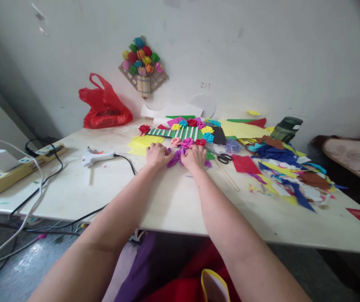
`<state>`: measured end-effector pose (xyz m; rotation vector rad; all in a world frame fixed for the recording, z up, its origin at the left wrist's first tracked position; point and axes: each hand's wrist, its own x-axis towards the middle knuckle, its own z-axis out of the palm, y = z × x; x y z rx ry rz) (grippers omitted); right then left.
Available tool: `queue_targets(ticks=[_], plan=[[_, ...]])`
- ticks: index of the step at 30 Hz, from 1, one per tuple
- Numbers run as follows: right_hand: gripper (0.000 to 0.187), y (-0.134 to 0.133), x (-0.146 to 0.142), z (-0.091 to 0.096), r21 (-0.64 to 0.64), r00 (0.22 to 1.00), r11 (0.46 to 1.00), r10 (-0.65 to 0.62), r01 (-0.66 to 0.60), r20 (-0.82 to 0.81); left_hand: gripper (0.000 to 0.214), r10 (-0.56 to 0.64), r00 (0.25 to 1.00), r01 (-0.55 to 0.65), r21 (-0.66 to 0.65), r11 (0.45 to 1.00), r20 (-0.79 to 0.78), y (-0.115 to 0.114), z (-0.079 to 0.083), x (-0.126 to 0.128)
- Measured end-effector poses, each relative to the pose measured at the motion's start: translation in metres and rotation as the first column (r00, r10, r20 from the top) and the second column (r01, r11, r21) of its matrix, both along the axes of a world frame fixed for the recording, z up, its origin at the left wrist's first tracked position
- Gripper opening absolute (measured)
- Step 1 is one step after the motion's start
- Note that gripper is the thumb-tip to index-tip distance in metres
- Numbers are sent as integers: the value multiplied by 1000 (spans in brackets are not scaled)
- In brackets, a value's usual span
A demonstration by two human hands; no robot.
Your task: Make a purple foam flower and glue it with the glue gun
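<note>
Both hands are at a crumpled piece of purple paper (pixel 175 158) low over the middle of the white table. My left hand (pixel 158 156) pinches its left side, fingers bent. At the other side, my right hand (pixel 194 157) has its fingers closed on the same paper; the fingertips are partly hidden. Just beyond lies a guitar-shaped craft (pixel 189 133) with green and white stripes, ringed by coloured paper roses. A yellow paper sheet (pixel 138 144) lies beside my left hand. Black-handled scissors (pixel 224 158) and a thin wooden stick (pixel 228 176) are right of my right hand.
A white glue gun (pixel 96 157) trails its black cord across the left side, near a power strip (pixel 25 170). A red plastic bag (pixel 107 107) stands at the back left. Paper scraps (pixel 288 167) pile up on the right, near a green bottle (pixel 286 129).
</note>
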<state>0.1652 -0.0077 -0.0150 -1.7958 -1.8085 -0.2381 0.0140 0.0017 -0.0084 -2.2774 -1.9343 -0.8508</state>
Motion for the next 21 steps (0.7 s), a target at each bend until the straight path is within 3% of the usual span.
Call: queue_targets(ticks=[6, 10, 13, 16, 21], plan=[[28, 0, -1, 0, -18, 1000, 1000, -15, 15, -23, 21, -37, 998, 40, 39, 998, -59, 4, -7, 9], [29, 1, 2, 1, 10, 997, 998, -53, 54, -56, 15, -24, 1000, 25, 84, 996, -10, 4, -6, 11], [26, 2, 5, 2, 48, 992, 995, -77, 82, -96, 17, 37, 993, -50, 115, 992, 112, 2, -3, 10], [24, 1, 5, 4, 67, 986, 993, -85, 95, -141, 18, 86, 951, -106, 55, 993, 297, 3, -2, 8], [20, -1, 3, 8, 103, 963, 992, -47, 77, -266, 12, 19, 804, -39, 21, 999, 594, 10, -7, 5]])
